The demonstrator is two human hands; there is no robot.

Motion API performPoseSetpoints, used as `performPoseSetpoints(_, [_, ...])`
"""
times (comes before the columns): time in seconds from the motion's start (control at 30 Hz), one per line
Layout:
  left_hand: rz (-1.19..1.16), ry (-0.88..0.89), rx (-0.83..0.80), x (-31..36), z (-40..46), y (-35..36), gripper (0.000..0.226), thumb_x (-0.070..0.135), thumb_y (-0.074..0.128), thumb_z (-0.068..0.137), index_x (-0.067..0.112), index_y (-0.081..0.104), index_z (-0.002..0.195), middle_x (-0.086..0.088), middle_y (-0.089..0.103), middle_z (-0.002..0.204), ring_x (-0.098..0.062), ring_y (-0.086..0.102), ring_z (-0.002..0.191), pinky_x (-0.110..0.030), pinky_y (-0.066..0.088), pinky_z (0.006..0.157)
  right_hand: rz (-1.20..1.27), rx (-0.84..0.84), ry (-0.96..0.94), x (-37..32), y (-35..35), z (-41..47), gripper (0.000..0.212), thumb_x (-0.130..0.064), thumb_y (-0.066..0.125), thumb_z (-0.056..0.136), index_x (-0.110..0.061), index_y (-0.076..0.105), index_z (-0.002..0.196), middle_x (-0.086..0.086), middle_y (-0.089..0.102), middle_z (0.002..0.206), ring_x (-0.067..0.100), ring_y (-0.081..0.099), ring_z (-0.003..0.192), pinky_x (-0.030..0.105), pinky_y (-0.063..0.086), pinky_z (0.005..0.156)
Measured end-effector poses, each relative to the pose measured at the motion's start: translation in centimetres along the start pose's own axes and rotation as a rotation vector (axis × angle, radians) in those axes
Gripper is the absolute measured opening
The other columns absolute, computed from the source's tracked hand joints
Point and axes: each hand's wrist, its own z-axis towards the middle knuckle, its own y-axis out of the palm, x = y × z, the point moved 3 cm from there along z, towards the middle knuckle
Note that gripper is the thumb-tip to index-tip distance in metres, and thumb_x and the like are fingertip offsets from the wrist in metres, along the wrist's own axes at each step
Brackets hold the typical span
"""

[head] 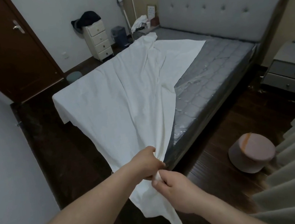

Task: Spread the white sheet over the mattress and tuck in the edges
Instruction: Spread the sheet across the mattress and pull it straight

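**Head view: sheet gathered at the foot corner of the bed**

Head camera looks down the bed from its near corner. The white sheet (115,101) lies rumpled across the left half of the mattress (212,68), with a long ridge of folds running from the far end toward the person. Its left edge hangs over the mattress side; a flat flap reaches partway toward the headboard (222,4). The right half of the mattress is bare, grey and quilted, under shiny clear plastic.

At the near corner the sheet narrows into a bunch. The left hand (148,164) grips that bunch with curled fingers, and the right hand (174,189) pinches the cloth just below it; the two hands are almost touching. A loose tail of sheet hangs down from them toward the dark wooden floor (63,152).

Left of the bed, floor runs between mattress and wall. To the right, a round pink stool (251,152) stands near the bed frame, with curtain folds (292,167) beside it and a grey nightstand (292,72) further up.
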Motion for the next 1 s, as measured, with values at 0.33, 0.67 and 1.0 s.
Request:
performPoseSetpoints(0.33, [-0.111, 0.254, 0.019, -0.4, -0.1, -4.9, 0.077, 0.033, 0.076, 0.092, 0.031, 0.035, 0.157, -0.012, 0.062, 0.120, -0.009, 0.061, 0.073, -0.018, 0.048, 0.054, 0.914, 0.198, 0.345, 1.2, -0.3, 5.9, 0.073, -0.070, 0.039, 0.100, -0.008, 0.077, 0.105, 0.018, 0.076, 0.112, 0.025, 0.070, 0.100, 0.040, 0.053, 0.088])
performPoseSetpoints(0.67, [-0.067, 0.461, -0.205, 2.6, -2.6, -7.2, 0.033, 0.020, 0.075, 0.093, 0.037, 0.056, 0.113, -0.003, 0.076, 0.103, -0.013, 0.071, 0.091, -0.026, 0.054, 0.090, 1.381, 0.160, 0.526, -0.7, -2.7, 16.2, 0.044, -0.032, 0.053, 0.104, 0.001, 0.064, 0.131, 0.028, 0.070, 0.123, 0.050, 0.071, 0.103, 0.058, 0.060, 0.080])
performPoseSetpoints(1.0, [0.576, 0.121, -0.377, 4.7, 1.3, -6.4, 0.064, 0.053, 0.059, 0.099, 0.042, 0.033, 0.156, 0.007, 0.068, 0.133, -0.010, 0.066, 0.108, -0.027, 0.046, 0.104, 1.053, 0.410, 0.319, 2.8, -11.4, 18.3, 0.027, -0.024, 0.049, 0.102, -0.007, 0.070, 0.108, 0.006, 0.077, 0.089, 0.026, 0.072, 0.081, 0.033, 0.058, 0.066])
